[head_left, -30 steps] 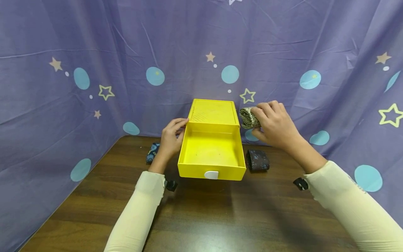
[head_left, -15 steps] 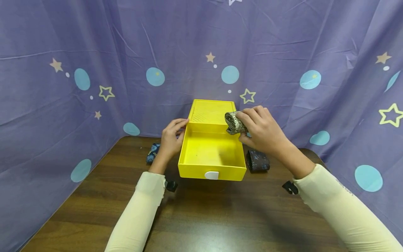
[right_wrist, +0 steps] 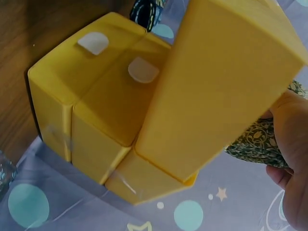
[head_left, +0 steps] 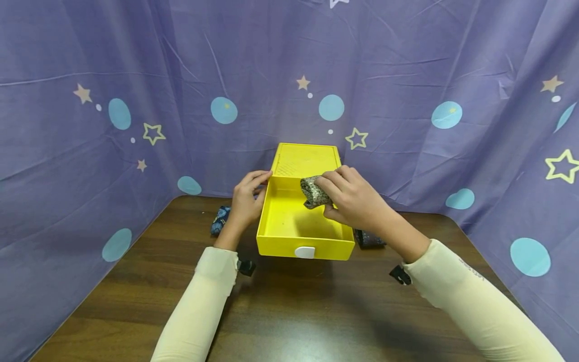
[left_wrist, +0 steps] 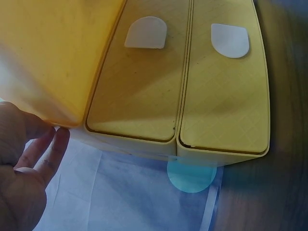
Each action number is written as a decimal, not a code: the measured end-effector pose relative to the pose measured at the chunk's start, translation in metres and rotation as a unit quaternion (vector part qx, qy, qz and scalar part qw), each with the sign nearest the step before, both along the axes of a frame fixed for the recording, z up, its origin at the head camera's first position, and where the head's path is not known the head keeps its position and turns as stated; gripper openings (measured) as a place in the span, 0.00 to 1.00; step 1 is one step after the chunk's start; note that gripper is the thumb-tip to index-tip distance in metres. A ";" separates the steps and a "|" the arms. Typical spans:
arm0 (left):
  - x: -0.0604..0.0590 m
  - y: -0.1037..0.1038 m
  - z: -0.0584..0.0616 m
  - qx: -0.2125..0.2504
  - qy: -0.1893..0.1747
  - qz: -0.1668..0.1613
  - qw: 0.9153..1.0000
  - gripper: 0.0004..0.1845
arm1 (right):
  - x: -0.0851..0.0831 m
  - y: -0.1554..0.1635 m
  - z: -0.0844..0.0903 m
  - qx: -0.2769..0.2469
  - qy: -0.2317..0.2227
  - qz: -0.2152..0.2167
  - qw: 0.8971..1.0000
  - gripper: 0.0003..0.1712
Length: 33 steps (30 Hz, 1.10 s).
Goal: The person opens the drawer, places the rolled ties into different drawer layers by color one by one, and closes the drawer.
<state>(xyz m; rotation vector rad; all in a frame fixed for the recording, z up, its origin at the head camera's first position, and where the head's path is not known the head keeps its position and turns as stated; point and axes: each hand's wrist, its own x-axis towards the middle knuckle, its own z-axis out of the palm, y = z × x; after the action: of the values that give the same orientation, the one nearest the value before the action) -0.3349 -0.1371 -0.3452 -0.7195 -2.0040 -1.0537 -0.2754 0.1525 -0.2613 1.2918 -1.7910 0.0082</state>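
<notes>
Right hand (head_left: 357, 203) grips rolled cloth (head_left: 313, 191); left hand (head_left: 246, 197) seemingly steadies drawer (head_left: 304, 245).

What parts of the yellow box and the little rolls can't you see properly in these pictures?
- Dark roll on the table, head view: mostly hidden behind the open drawer and the right hand.
- Blue roll, head view: partly hidden by the left hand.
- Green patterned roll, right wrist view: mostly covered by the drawer and the holding hand.
- Closed drawers, left wrist view: contents unseen behind their fronts.
</notes>
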 end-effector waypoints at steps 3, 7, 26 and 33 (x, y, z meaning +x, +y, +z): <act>0.000 0.000 0.000 0.000 0.000 0.001 1.000 0.19 | 0.000 -0.006 -0.003 0.024 -0.025 -0.003 0.999 0.27; -0.001 0.000 0.000 0.003 -0.002 0.000 1.000 0.19 | 0.000 -0.013 -0.006 0.057 -0.061 -0.019 0.996 0.27; -0.001 0.001 0.000 0.000 -0.002 0.001 1.000 0.19 | 0.001 -0.030 -0.016 0.148 -0.164 -0.106 0.969 0.29; -0.001 0.000 0.000 0.000 0.001 0.004 1.000 0.19 | 0.007 -0.031 -0.013 0.151 -0.216 -0.102 0.959 0.32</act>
<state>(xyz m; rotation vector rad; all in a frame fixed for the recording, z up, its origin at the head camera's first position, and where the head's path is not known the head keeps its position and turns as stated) -0.3358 -0.1369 -0.3454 -0.7118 -2.0025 -1.0487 -0.2685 0.1216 -0.2745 1.3852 -2.3678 -0.1112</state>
